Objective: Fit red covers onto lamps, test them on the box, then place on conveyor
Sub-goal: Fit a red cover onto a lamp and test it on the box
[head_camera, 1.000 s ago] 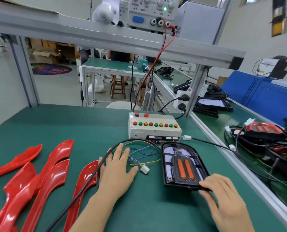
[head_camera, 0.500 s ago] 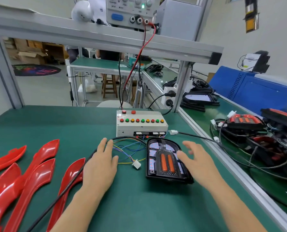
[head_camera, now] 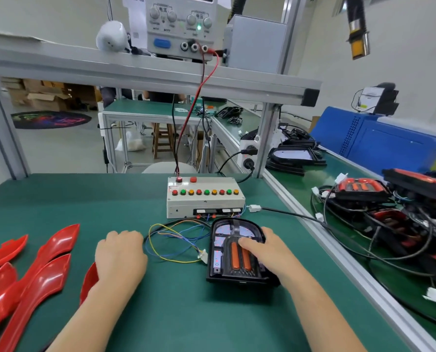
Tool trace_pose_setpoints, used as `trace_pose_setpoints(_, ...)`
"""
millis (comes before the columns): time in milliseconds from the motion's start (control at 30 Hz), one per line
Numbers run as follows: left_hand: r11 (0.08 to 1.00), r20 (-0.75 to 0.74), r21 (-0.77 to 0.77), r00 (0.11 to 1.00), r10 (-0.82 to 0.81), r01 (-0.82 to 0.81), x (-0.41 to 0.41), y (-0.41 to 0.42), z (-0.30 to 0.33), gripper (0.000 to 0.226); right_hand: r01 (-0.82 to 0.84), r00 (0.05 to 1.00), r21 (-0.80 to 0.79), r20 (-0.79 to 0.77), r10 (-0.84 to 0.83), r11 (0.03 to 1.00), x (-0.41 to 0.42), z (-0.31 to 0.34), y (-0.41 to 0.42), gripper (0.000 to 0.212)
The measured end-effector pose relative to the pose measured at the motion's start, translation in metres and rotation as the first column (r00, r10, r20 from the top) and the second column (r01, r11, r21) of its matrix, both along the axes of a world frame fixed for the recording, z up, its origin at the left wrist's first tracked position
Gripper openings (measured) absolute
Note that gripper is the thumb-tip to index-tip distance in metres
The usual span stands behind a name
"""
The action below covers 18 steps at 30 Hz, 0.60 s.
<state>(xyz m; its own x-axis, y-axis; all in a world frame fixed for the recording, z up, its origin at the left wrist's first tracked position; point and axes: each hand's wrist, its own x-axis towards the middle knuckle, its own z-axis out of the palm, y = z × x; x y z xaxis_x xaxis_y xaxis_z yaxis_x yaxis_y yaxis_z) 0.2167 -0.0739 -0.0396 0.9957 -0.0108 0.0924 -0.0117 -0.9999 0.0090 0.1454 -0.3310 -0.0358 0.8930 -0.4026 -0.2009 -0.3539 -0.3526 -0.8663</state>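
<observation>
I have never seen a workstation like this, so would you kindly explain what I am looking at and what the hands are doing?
This is one picture from a camera worn on a person's head, looking forward and down at their own two bare hands on a green table. The right hand rests on a black lamp with two orange strips, fingers curled over its far right edge. The left hand lies on the mat with curled fingers, holding nothing that I can see. Several red covers lie to the left. Behind the lamp sits the test box with coloured buttons, and loose coloured wires run from it. On the right, more lamps lie tangled in cables on the conveyor.
</observation>
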Motion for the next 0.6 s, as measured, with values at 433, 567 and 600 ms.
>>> trace_pose_setpoints(433,0.987,0.383,-0.070,0.918,-0.109,0.146,0.023,-0.016,0.073,0.024,-0.067,0.996,0.110,0.070,0.060,0.992,0.005,-0.010,-0.004,0.034)
trace_pose_setpoints(567,0.984,0.446,0.047,0.878,-0.174,0.171,0.026,-0.024,0.092,0.028,-0.117,0.992,0.117,0.065,0.110,0.986,0.006,-0.010,-0.008,0.031)
trace_pose_setpoints(600,0.983,0.456,0.061,0.871,-0.182,0.174,0.027,-0.026,0.094,0.030,-0.132,0.990,0.122,0.060,0.125,0.984,0.007,-0.009,-0.008,0.031)
